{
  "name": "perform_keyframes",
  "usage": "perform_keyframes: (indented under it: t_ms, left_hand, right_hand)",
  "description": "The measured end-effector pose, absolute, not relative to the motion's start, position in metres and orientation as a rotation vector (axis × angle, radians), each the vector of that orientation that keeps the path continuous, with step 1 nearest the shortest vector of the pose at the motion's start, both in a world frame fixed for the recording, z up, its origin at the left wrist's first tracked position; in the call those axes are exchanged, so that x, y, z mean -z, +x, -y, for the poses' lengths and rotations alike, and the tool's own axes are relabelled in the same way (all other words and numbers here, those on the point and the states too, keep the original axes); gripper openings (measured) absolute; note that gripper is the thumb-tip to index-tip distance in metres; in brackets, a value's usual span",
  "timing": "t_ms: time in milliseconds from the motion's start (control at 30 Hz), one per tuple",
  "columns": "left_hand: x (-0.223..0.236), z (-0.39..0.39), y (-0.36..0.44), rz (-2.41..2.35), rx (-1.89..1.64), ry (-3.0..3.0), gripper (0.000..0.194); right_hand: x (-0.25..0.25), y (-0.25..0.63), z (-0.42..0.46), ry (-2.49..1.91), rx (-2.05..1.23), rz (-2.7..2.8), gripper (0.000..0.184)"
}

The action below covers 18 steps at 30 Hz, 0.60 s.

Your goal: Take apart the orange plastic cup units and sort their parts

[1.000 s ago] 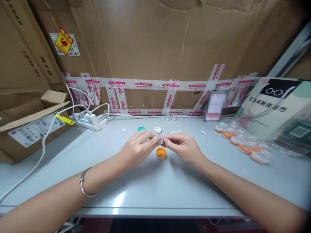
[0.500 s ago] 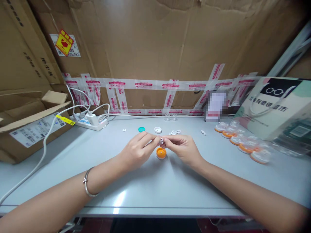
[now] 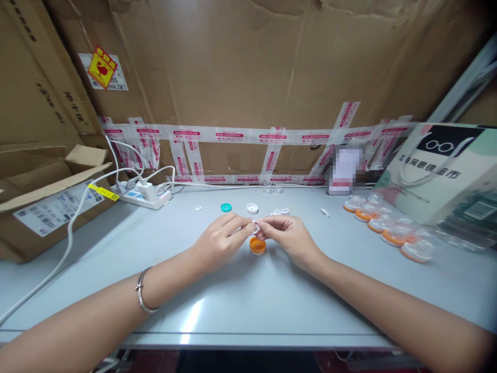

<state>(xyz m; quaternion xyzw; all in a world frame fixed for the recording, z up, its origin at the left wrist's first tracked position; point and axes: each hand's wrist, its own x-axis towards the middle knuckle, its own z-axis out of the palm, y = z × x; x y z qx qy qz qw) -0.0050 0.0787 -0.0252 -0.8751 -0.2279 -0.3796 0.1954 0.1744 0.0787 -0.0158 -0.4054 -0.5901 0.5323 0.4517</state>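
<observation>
a small white part sits up between the two hands, just above the orange cup. the left hand has its grip clamped on one side of it, fingertips pinched, and the right hand has its grip clamped on the other side, thumb and finger closed on it. the fingers hide much of the part, so its full shape is hard to tell. the orange cup stands on the pale surface, open side up.

a little past the hands lie a green disc, a white ring and some white gears, with a tiny white piece off to the left and a pale scrap to the right. farther back, two clear cups stand near the taped carton, and a phone, blurred over, leans upright.

over on the right, a row of clear-and-orange pieces runs in front of a paper bag. on the left are a power strip and an open box.
</observation>
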Motion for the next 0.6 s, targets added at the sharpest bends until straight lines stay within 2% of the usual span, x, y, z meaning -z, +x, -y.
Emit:
perform_keyframes:
  t_ms: [167, 267, 367, 600]
  left_hand:
    - [0.024, -0.080, -0.002, 0.702, 1.256, -2.507, 0.016]
    - [0.022, -0.081, -0.003, 0.800, 1.492, -2.542, 0.011]
    - [0.021, -0.082, -0.005, 1.090, 1.651, -2.627, 0.011]
    - [0.022, -0.087, -0.001, 1.623, 2.036, -2.721, 0.019]
  right_hand:
    - [0.013, 0.182, -0.091, -1.096, -1.243, 1.437, 0.022]
    - [0.001, 0.211, -0.111, -1.188, -0.996, 1.514, 0.021]
    - [-0.008, 0.247, -0.133, -1.356, -0.792, 1.632, 0.016]
    - [0.019, 0.274, -0.159, -1.528, -1.031, 1.700, 0.011]
